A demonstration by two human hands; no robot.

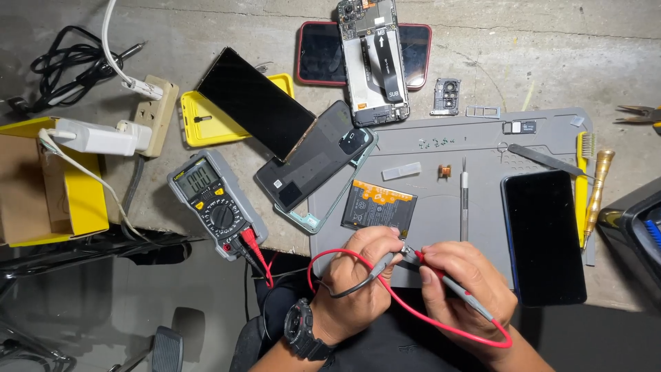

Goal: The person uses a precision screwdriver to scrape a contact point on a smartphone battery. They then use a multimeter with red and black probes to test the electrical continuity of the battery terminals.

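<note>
An opened phone chassis (374, 62) lies at the top of the surface, a camera bezel (446, 96) just beside it. A dark phone (544, 234) rests on the grey mat (441, 207). A yellow tray (206, 117) and power strip (157, 110) sit left.

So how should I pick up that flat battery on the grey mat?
Pinch the battery by its two long side edges, coming straight down from above. It lies flat, label up, and its near end is crowded by the hands holding probes, so the sides are freer.
</note>
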